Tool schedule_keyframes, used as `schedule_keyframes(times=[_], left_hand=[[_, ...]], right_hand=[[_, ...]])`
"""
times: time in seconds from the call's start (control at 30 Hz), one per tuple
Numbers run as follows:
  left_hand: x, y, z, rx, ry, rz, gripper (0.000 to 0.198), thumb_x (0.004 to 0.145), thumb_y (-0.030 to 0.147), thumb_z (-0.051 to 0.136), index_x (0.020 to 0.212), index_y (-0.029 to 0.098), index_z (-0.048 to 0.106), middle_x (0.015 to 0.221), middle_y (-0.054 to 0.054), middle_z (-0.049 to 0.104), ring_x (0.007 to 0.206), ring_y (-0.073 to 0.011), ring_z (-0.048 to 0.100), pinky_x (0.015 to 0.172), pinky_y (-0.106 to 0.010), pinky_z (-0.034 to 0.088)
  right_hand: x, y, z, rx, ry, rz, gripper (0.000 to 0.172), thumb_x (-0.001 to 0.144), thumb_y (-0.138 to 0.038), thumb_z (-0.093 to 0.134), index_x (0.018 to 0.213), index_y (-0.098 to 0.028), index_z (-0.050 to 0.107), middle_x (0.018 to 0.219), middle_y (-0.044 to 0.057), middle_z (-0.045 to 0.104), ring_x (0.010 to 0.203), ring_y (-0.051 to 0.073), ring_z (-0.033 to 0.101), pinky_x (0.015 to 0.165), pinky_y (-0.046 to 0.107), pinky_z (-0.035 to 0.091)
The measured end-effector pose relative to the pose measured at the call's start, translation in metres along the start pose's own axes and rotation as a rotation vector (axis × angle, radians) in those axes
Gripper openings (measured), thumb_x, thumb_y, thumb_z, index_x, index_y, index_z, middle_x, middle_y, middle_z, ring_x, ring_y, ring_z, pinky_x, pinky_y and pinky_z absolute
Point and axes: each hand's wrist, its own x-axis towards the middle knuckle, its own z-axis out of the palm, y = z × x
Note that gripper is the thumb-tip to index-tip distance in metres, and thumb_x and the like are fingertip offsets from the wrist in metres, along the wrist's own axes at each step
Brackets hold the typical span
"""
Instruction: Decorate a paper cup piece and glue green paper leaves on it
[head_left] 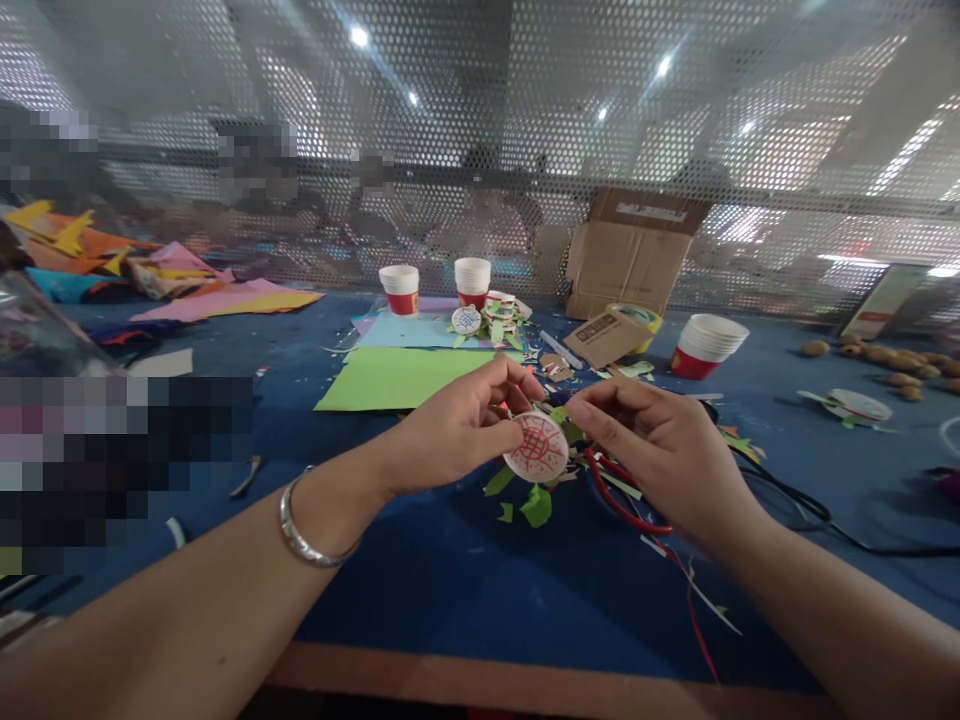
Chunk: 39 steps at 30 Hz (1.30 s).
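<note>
My left hand (484, 410) is closed on the edge of a paper turtle (535, 450), a round white disc with a red grid drawn on it and green paper limbs below. Close to its right side, the thumb and fingers of my right hand (645, 435) pinch a small green paper piece (573, 428). Whether that piece is joined to the turtle I cannot tell. Under my right hand lie red looped handles (611, 495), which look like scissors, partly covered by the hand. Paper scraps (630, 485) lie around them.
Green paper sheet (375, 380) lies ahead on the blue table (450, 600). Stacked paper cups (705, 345) stand beyond, near a cardboard box (634, 255). Another paper turtle (859, 405) and a black cable (810, 510) are at right; coloured paper (232, 300) lies far left.
</note>
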Motion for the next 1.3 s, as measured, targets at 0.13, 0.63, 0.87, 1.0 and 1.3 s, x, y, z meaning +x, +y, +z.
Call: schedule_keyframes(times=[0.13,0.63,0.87,1.0,1.3], left_hand=[[0.0002,-0.0013,0.0008,0.007,-0.025,-0.001,0.026,0.091,0.022,0.064,0.115,0.019,0.053,0.097,0.000,0.056,0.086,-0.0124,0.055,0.074,-0.026,0.046],[0.0001,0.0034,-0.0016,-0.186,0.037,-0.108,0.026,0.086,0.017,0.060,0.111,0.019,0.056,0.094,0.000,0.060,0.083,-0.0128,0.056,0.070,-0.025,0.046],[-0.0012,0.0038,-0.0005,-0.198,0.030,-0.097,0.027,0.086,0.016,0.061,0.112,0.020,0.057,0.094,0.000,0.062,0.085,-0.0138,0.058,0.073,-0.026,0.047],[-0.0008,0.0043,0.0001,-0.249,0.021,-0.096,0.027,0.087,0.017,0.063,0.113,0.020,0.056,0.093,0.000,0.062,0.082,-0.0129,0.059,0.071,-0.025,0.047],[0.0007,0.0059,0.0005,-0.398,0.100,-0.158,0.033,0.080,0.013,0.066,0.112,0.019,0.057,0.088,0.002,0.061,0.071,-0.0095,0.059,0.062,-0.022,0.046]], right_hand=[[-0.0001,0.0056,0.0006,0.030,-0.043,0.012,0.026,0.091,-0.045,0.070,0.088,-0.019,0.074,0.077,0.001,0.069,0.068,0.014,0.058,0.063,0.027,0.045],[0.0026,0.0017,0.0000,0.143,-0.112,0.086,0.029,0.090,-0.048,0.069,0.089,-0.019,0.073,0.077,0.001,0.070,0.067,0.013,0.056,0.059,0.025,0.041],[0.0007,-0.0014,0.0030,0.134,-0.200,0.071,0.028,0.092,-0.045,0.067,0.084,-0.018,0.070,0.072,0.000,0.062,0.065,0.013,0.050,0.059,0.026,0.038],[0.0016,-0.0013,0.0035,0.168,-0.193,0.105,0.030,0.092,-0.048,0.066,0.083,-0.019,0.071,0.069,-0.001,0.062,0.062,0.012,0.050,0.058,0.025,0.040],[0.0011,0.0021,0.0060,0.289,-0.206,0.148,0.031,0.092,-0.050,0.068,0.084,-0.021,0.073,0.072,-0.001,0.067,0.064,0.012,0.056,0.061,0.024,0.046]])
